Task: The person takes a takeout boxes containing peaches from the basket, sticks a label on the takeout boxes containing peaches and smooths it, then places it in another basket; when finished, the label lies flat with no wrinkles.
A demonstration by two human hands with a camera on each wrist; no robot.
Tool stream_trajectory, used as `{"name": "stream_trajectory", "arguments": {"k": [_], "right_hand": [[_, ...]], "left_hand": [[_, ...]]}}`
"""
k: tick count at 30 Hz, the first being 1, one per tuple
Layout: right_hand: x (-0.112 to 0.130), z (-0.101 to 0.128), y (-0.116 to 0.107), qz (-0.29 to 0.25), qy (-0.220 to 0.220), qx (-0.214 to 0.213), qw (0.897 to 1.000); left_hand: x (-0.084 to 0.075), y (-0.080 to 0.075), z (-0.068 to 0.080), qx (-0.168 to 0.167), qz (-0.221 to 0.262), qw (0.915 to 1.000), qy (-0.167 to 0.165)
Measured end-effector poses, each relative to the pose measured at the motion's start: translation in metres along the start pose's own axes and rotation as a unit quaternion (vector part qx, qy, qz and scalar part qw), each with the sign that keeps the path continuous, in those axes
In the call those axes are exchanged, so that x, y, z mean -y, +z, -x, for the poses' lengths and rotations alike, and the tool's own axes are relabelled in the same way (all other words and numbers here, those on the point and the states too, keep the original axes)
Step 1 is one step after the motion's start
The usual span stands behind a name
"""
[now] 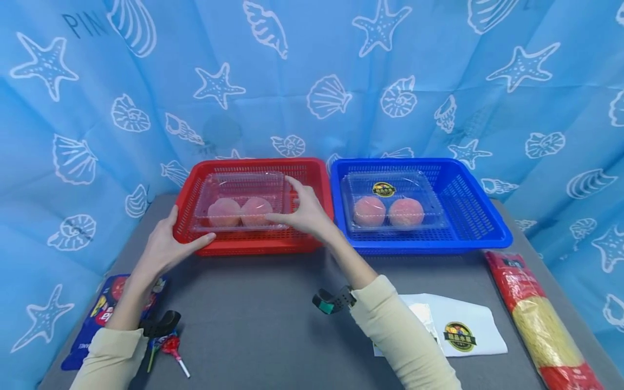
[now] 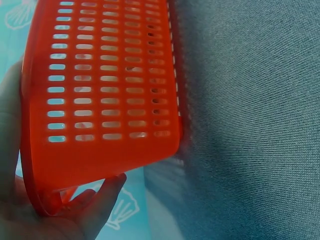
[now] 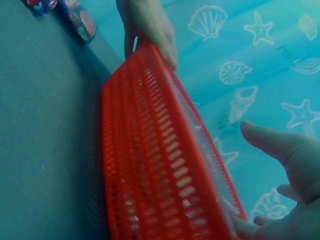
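A red basket (image 1: 253,244) stands on the grey table (image 1: 253,319) and holds a clear lidded box (image 1: 239,189) with two peaches (image 1: 224,212). My left hand (image 1: 180,238) grips the basket's front left corner, thumb along the front rim; the left wrist view shows that corner (image 2: 100,75) held in the hand (image 2: 75,210). My right hand (image 1: 297,208) is spread over the box's right end with fingers straight. In the right wrist view it (image 3: 290,165) hovers above the basket's rim (image 3: 150,150); whether it touches the box is unclear.
A blue basket (image 1: 468,200) beside the red one holds a second clear box (image 1: 390,203) with two peaches. On the table lie a noodle pack (image 1: 541,319), a white paper bag (image 1: 458,330), a blue snack packet (image 1: 104,309) and a lollipop (image 1: 171,346). A blue curtain hangs behind.
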State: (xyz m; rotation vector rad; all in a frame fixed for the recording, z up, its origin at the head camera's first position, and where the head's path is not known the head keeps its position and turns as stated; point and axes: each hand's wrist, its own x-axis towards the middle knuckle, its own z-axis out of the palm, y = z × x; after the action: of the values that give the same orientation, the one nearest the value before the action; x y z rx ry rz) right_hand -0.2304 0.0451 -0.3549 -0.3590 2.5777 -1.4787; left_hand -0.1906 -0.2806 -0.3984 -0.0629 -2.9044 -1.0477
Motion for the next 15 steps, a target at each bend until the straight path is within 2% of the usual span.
{"name": "stream_trajectory", "arguments": {"k": [8,12,15], "right_hand": [[-0.013,-0.012,0.025,-0.055,0.045,0.026,0.997],[-0.017,-0.018,0.03,-0.105,0.035,0.036,0.993],[-0.017,-0.022,0.032,-0.135,0.064,0.041,0.988]], "left_hand": [[0.001,0.008,0.0,-0.004,0.017,0.9998,-0.003],[0.001,0.005,0.001,-0.012,0.017,0.9998,-0.008],[0.003,0.002,0.002,-0.013,0.015,0.9998,-0.01]]}}
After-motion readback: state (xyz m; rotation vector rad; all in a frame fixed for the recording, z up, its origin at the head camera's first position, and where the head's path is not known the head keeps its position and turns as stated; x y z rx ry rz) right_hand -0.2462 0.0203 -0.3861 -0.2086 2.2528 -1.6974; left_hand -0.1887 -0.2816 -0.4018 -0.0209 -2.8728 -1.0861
